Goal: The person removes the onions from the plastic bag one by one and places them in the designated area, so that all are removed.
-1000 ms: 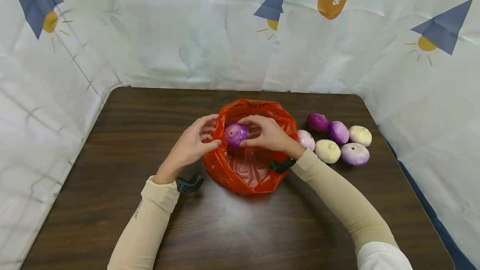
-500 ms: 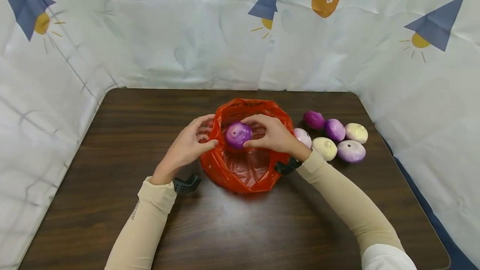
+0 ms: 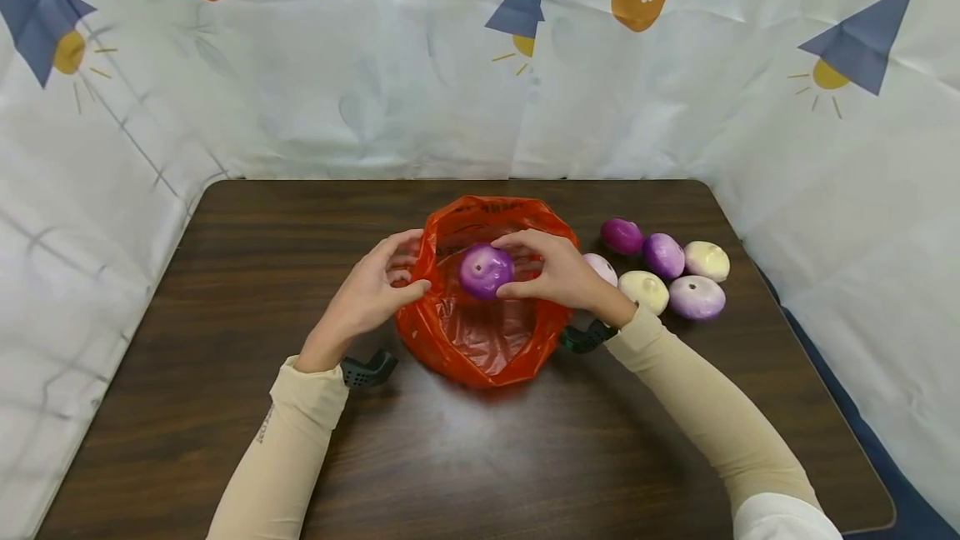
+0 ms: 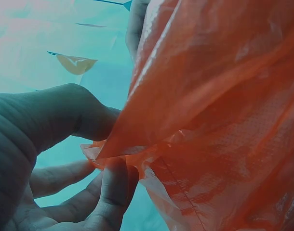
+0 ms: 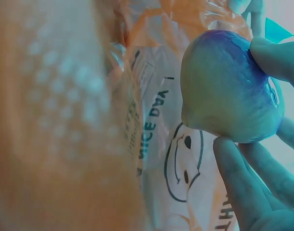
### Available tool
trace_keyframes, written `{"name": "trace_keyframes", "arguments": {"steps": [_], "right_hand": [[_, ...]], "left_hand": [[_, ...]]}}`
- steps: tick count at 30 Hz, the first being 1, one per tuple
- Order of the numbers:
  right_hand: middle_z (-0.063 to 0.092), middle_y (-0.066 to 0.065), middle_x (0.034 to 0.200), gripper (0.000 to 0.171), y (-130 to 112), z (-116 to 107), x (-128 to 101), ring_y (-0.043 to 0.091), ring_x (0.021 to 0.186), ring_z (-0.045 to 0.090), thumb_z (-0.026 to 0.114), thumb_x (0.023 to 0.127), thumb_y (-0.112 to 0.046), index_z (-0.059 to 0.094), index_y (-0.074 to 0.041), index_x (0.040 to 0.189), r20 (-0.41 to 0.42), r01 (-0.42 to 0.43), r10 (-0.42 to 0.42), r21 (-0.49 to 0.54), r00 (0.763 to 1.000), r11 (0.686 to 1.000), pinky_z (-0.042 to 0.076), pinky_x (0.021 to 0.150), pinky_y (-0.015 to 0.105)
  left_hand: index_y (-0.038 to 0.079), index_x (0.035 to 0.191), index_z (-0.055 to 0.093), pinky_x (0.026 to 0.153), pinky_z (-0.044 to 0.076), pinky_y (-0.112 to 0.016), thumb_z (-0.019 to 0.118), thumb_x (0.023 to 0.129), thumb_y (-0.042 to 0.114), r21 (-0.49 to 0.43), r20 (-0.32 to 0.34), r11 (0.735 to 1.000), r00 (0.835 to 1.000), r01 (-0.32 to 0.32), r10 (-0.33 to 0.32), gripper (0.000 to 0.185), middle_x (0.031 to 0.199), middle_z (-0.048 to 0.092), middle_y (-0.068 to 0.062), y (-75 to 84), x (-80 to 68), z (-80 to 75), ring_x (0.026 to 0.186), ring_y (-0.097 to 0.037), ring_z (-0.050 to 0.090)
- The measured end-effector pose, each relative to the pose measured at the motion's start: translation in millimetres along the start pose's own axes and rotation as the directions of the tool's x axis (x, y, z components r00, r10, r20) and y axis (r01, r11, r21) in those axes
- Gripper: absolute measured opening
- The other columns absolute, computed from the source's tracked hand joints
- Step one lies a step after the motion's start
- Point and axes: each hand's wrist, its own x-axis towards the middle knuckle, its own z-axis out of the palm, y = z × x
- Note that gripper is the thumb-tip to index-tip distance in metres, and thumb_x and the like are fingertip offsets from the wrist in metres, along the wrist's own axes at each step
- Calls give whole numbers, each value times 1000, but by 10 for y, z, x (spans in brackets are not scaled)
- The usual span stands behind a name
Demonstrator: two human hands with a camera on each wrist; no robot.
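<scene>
A red plastic bag point(image 3: 457, 361) stands on the table with its mouth spread wide. My left hand point(image 3: 375, 286) pinches the bag's left rim; in the left wrist view the thumb and fingers point(image 4: 113, 185) close on a fold of the plastic. Over the bag's mouth, my right hand point(image 3: 558, 273) holds a purple onion point(image 3: 480, 275) from its right side. The right wrist view shows the onion point(image 5: 224, 91) between thumb and fingertips, with a printed smiley and lettering on the bag point(image 5: 156, 110) behind it.
Right of the bag on the dark wooden table point(image 3: 465, 473) lie several more onions: a deep purple one point(image 3: 621, 236), a pale yellow one point(image 3: 643, 292) and a light purple one point(image 3: 697, 297) among them. A patterned white curtain point(image 3: 337, 65) encloses the table's back and sides.
My right hand has moved the onion rightward, from near the bag's left rim to the middle of its mouth. The left hand keeps its pinch on the rim. The head view has shifted slightly.
</scene>
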Motion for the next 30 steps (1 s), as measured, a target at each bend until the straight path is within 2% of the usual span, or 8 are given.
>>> {"name": "trace_keyframes", "arguments": {"steps": [4,11,20,25,30], "right_hand": [[67,3,133,61,-3,-37,-62,20,120,68,89,82,-27,63,-19,137,-7,-2,2,-10,1000,1000,61,98,39],[67,4,136,61,3,-99,-157,22,121,68,89,83,-26,63,-19,138,-29,-1,0,-33,1000,999,58,103,49],[68,2,135,62,35,-225,-349,22,122,68,90,81,-22,64,-20,137,-84,-26,26,5,996,1000,58,103,41],[68,-2,135,60,47,-312,-452,18,122,68,89,81,-23,64,-25,136,-103,-65,67,22,992,998,59,101,40],[67,0,135,58,61,-398,-566,21,123,67,89,82,-22,65,-24,136,-106,-124,132,78,986,989,59,101,48]], "left_hand": [[14,158,38,109,52,-54,73,94,12,3,1,1000,1000,-5,5,73,146,52,-16,-1,2,-2,129,-33,58],[13,158,38,109,52,-52,73,94,11,4,5,1000,1000,-7,7,73,148,51,-15,-4,5,2,131,-33,58],[14,158,38,110,51,-54,72,95,11,-4,9,1000,1000,-6,6,72,149,50,-15,-10,16,1,132,-33,56],[14,158,38,109,52,-49,72,95,12,-13,11,1000,1000,-5,5,72,149,50,-14,-2,16,0,132,-32,56],[14,159,37,110,52,-48,71,96,13,-5,12,1000,1000,-2,3,72,149,50,-15,0,17,-1,132,-32,57]]}}
